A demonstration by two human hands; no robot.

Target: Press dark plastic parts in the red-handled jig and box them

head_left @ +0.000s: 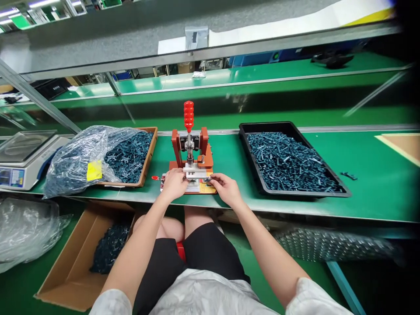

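An orange press jig (193, 151) with an upright red-handled lever (188, 114) stands on the green table (229, 153) in front of me. My left hand (173, 183) rests with curled fingers on the jig's metal base at its left. My right hand (225, 187) pinches something small at the base's right side; what it grips is too small to name. A small red-tipped side clamp (156, 178) sticks out left of my left hand.
A black tray (244, 129) of dark small parts lies to the right. A brown tray (151, 151) with a plastic bag (78, 153) of the same parts lies to the left, beside a scale (22, 157). A cardboard box (75, 262) of parts sits on the floor.
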